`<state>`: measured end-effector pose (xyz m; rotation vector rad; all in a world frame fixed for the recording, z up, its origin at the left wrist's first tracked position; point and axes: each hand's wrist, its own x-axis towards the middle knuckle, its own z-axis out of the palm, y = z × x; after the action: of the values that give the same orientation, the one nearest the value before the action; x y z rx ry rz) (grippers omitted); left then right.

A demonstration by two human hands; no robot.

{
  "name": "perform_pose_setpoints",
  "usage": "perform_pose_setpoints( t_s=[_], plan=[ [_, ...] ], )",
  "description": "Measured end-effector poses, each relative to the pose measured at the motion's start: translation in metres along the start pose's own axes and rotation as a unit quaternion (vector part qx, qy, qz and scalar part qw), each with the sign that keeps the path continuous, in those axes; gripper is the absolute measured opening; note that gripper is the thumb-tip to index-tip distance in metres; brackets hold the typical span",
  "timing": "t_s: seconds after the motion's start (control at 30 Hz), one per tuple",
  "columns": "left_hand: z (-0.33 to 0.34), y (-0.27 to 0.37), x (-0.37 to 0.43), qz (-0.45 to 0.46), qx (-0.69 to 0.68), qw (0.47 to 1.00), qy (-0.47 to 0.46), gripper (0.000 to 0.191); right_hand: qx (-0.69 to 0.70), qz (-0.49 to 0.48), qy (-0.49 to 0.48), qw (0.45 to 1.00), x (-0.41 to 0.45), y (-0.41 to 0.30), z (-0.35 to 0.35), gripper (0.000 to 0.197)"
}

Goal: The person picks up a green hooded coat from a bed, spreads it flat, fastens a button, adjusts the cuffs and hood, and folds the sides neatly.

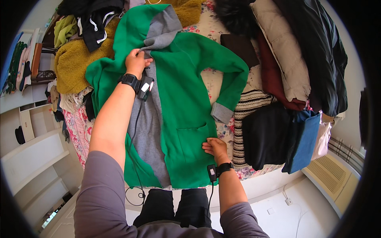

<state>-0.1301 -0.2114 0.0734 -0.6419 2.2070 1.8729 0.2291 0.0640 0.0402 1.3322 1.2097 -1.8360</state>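
A green hooded coat (pixel 187 101) with a grey lining lies face up on the bed, its front partly open. My left hand (pixel 137 63) pinches the coat's front edge just below the grey-lined hood (pixel 162 28). Low on the other side, my right hand (pixel 215 148) grips the side edge beside a patch pocket (pixel 193 142). The sleeve near my right hand bends outward and ends in a turned-back grey cuff (pixel 222 112). The other sleeve is mostly hidden in folds behind my left arm. Both wrists carry black straps with small cabled boxes.
Folded clothes line the right: a striped knit (pixel 253 101), black garment (pixel 266 135), blue denim (pixel 303 139) and beige padded jacket (pixel 282 53). A mustard fleece (pixel 79 65) and black drawstring garment (pixel 95 26) pile up at left. The floral bedsheet (pixel 79 128) shows between them.
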Motion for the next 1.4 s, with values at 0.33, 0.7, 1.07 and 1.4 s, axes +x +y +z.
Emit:
perform_pose_setpoints(
  t_s=[0.33, 0.7, 1.07, 1.4],
  plan=[
    [0.009, -0.040, -0.105, 0.001, -0.051, 0.984, -0.172, 0.032, 0.004, -0.011, 0.003, 1.000, 0.004, 0.005, -0.009, 0.021],
    [-0.071, -0.067, -0.213, -0.043, -0.125, 0.983, -0.129, 0.029, -0.036, -0.080, 0.033, 0.996, -0.012, 0.019, 0.012, 0.018],
    [-0.211, -0.093, -0.185, 0.293, 0.355, 0.888, 0.013, 0.031, -0.183, -0.180, -0.175, 0.951, -0.053, 0.190, 0.150, 0.033],
    [-0.212, -0.092, -0.129, 0.120, 0.601, 0.784, 0.098, 0.043, -0.435, -0.154, -0.122, 0.879, -0.079, 0.226, 0.184, 0.041]
  ],
)
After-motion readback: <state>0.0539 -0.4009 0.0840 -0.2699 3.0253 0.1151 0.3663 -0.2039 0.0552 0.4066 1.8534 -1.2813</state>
